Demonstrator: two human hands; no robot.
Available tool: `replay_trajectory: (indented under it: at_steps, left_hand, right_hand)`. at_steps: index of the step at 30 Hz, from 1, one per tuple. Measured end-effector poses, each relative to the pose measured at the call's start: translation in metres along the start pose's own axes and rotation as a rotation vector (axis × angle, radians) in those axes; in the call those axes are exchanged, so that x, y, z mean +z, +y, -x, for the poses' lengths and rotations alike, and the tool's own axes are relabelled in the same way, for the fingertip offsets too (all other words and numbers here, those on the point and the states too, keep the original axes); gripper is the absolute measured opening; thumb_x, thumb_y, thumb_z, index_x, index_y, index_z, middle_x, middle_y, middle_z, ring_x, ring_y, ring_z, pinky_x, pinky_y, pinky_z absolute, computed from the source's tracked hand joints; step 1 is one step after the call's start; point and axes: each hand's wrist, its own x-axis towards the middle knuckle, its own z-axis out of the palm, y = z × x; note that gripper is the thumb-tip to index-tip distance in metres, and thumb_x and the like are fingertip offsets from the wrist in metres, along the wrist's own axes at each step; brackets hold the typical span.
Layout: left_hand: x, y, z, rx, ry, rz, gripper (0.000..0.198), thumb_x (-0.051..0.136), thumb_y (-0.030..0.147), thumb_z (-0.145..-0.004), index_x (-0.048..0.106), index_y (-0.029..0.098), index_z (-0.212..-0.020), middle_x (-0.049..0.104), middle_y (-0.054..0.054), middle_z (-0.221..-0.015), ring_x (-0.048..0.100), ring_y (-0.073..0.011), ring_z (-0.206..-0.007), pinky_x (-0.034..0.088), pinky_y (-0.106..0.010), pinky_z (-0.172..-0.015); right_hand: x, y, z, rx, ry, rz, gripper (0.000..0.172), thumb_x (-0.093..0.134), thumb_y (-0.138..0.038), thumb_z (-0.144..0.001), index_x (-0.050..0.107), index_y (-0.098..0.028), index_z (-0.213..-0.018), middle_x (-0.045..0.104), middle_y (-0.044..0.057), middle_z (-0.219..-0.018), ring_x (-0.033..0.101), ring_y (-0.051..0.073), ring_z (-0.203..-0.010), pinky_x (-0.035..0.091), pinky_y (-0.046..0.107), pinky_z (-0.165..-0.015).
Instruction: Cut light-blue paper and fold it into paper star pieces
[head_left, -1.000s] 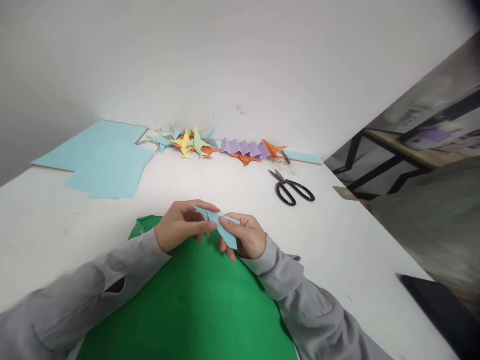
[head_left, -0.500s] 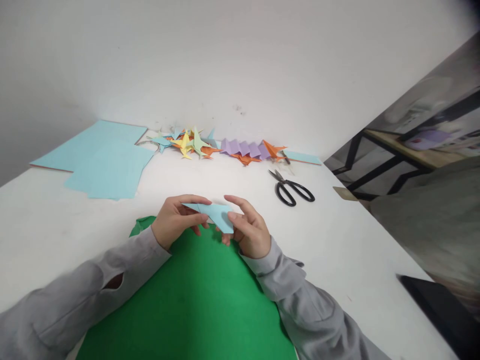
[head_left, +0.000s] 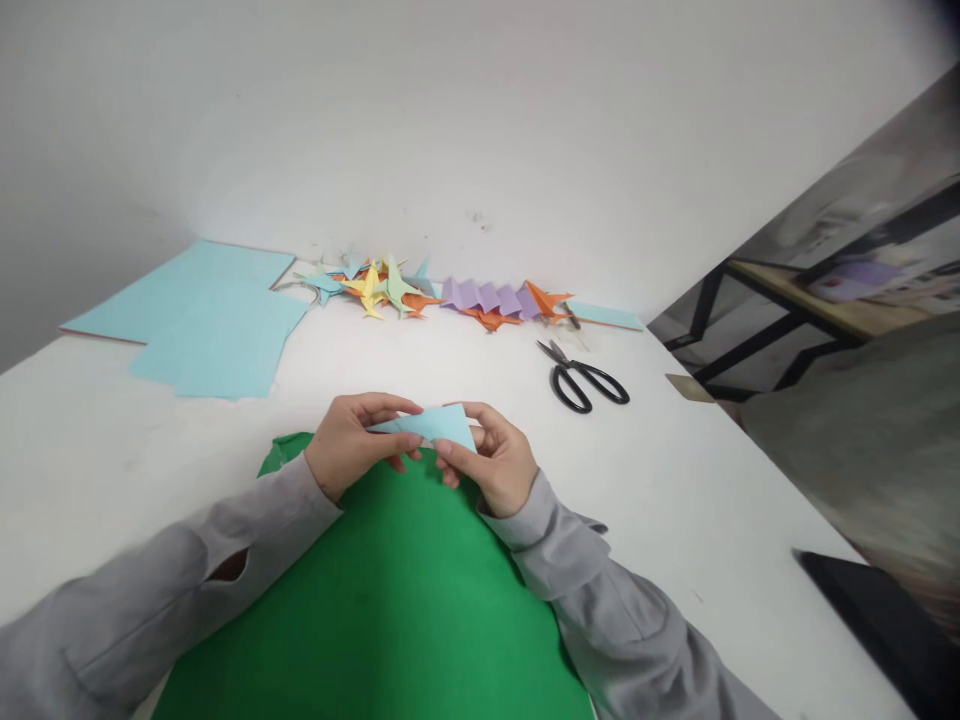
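Observation:
A small folded piece of light blue paper (head_left: 442,424) is held between both hands above the green cloth (head_left: 390,590). My left hand (head_left: 358,440) pinches its narrow, pointed left end between thumb and fingers. On the wider right end, my right hand (head_left: 495,455) has its thumb at the lower edge and its index finger along the top. The fingers behind the paper are partly hidden.
Black-handled scissors (head_left: 577,376) lie partly open on the white table (head_left: 675,500). Light blue sheets (head_left: 217,320) are at the left. Colourful folded paper figures (head_left: 382,287) and a pleated purple paper (head_left: 491,298) line the wall. A dark flat object (head_left: 885,620) sits at the right edge.
The blue paper's right part has tilted up and now lies more level. My right thumb has moved left and down along it, and the right index finger has come down onto its top edge.

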Motion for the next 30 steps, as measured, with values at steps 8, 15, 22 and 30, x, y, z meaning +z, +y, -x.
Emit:
replay_trajectory:
  at_steps: [8, 15, 22, 30]
  left_hand:
    - [0.0014, 0.0017, 0.0, 0.018, -0.051, -0.072, 0.019, 0.073, 0.024, -0.06, 0.065, 0.011, -0.072, 0.063, 0.0, -0.055, 0.061, -0.0149, -0.053, 0.051, -0.024, -0.043]
    - [-0.0002, 0.0026, -0.0007, 0.007, -0.063, -0.124, 0.022, 0.072, 0.031, -0.062, 0.064, 0.011, -0.066, 0.06, 0.0, -0.048, 0.057, -0.0118, -0.045, 0.049, -0.023, -0.043]
    - [0.0001, 0.0027, -0.0003, -0.034, -0.116, -0.175, 0.024, 0.072, 0.033, -0.062, 0.064, 0.011, -0.063, 0.059, 0.001, -0.045, 0.055, -0.0104, -0.042, 0.047, -0.021, -0.042]
    - [-0.0011, 0.0018, -0.0009, -0.028, -0.127, -0.188, 0.02, 0.072, 0.03, -0.061, 0.063, 0.012, -0.061, 0.057, 0.002, -0.042, 0.053, -0.01, -0.039, 0.045, -0.021, -0.041]
  right_hand:
    - [0.0029, -0.0054, 0.0027, 0.018, -0.029, 0.06, 0.027, 0.073, -0.037, -0.061, 0.059, -0.014, -0.065, 0.06, -0.002, -0.048, 0.049, 0.008, -0.036, 0.041, 0.02, -0.037]
    - [0.0025, -0.0072, 0.0048, 0.077, -0.041, 0.158, 0.027, 0.068, -0.04, -0.066, 0.057, -0.015, -0.064, 0.052, -0.005, -0.035, 0.037, 0.005, -0.024, 0.026, 0.016, -0.026]
    - [0.0031, -0.0067, 0.0042, 0.098, -0.053, 0.131, 0.033, 0.066, -0.046, -0.066, 0.056, -0.015, -0.068, 0.052, -0.006, -0.034, 0.039, 0.006, -0.024, 0.028, 0.016, -0.026]
    - [0.0043, -0.0042, -0.0003, 0.085, -0.011, 0.033, 0.039, 0.071, -0.05, -0.058, 0.059, -0.014, -0.07, 0.062, -0.001, -0.049, 0.056, 0.01, -0.039, 0.045, 0.02, -0.038]
